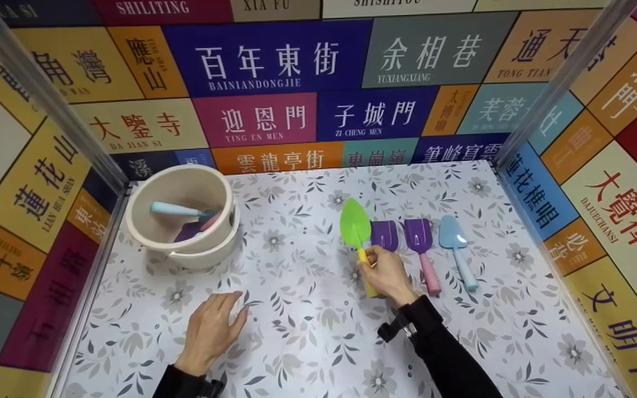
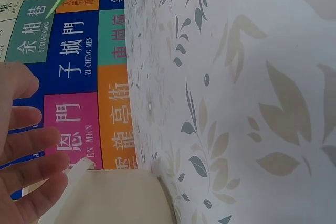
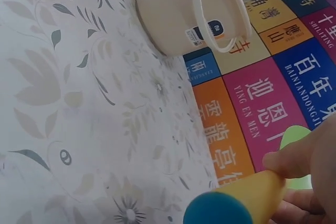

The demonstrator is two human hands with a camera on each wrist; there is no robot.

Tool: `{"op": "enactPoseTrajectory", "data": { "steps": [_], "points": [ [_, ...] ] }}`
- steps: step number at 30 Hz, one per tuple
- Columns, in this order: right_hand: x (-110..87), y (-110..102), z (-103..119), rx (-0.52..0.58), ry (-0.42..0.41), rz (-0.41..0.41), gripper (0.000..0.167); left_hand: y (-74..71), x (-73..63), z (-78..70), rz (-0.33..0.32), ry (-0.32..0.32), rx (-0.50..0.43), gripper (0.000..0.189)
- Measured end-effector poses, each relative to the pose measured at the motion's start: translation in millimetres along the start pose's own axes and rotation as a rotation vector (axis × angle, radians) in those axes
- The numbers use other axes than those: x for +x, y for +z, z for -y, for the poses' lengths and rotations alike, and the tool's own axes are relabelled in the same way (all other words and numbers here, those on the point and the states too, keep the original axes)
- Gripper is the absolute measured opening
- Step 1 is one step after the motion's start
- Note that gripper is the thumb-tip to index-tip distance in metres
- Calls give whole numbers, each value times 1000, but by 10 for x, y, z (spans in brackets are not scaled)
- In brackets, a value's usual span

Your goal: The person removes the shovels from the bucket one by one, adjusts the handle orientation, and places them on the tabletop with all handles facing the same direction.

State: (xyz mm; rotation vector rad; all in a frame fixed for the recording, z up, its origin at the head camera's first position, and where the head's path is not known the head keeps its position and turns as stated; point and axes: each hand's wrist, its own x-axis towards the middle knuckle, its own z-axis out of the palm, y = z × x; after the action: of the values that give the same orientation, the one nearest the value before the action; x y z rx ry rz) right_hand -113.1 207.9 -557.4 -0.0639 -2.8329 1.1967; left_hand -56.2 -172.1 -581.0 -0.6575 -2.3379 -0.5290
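Note:
My right hand grips a toy trowel by its yellow handle, its green pointed blade facing away from me. In the right wrist view the handle's blue end cap points toward the camera. Beside that hand lies a purple shovel, its handle hidden behind the hand. My left hand hovers low over the floral tablecloth, fingers loosely bent and holding nothing. Beyond it stands a cream bucket with toy tools inside; a light blue handle and a purple blade show there.
To the right of my right hand lie a purple shovel with a pink handle and a light blue trowel. Walls printed with coloured sign blocks enclose the table at the back and both sides. The bucket's carry handle hangs down in front.

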Motion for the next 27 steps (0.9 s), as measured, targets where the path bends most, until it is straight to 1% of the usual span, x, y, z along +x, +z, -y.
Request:
{"op": "enactPoseTrajectory", "data": {
  "steps": [6,7,9,11,12,14,18,23,25,27],
  "points": [
    [67,208,-114,36,162,67,21,16,-38,-20,-3,-5,-8,34],
    [72,238,-136,34,187,79,20,18,-43,-21,-2,-5,-9,34],
    [81,300,-185,-6,220,92,19,21,-52,-23,1,-7,-5,33],
    [83,353,-230,-43,235,105,19,23,-59,-26,1,-9,-2,33],
    [85,377,-251,-73,231,100,19,24,-63,-27,2,-11,-2,33],
    [86,418,-285,-95,231,103,18,26,-71,-29,2,-14,-1,32],
    [104,468,-313,-77,257,122,15,28,-83,-37,2,-24,-4,32],
    [154,482,-275,-23,322,172,15,32,-89,-43,2,-31,-15,33],
    [174,486,-255,-22,335,189,11,33,-87,-44,5,-28,-16,33],
    [193,493,-250,-45,333,191,10,34,-84,-46,5,-24,-13,34]
  ]
}}
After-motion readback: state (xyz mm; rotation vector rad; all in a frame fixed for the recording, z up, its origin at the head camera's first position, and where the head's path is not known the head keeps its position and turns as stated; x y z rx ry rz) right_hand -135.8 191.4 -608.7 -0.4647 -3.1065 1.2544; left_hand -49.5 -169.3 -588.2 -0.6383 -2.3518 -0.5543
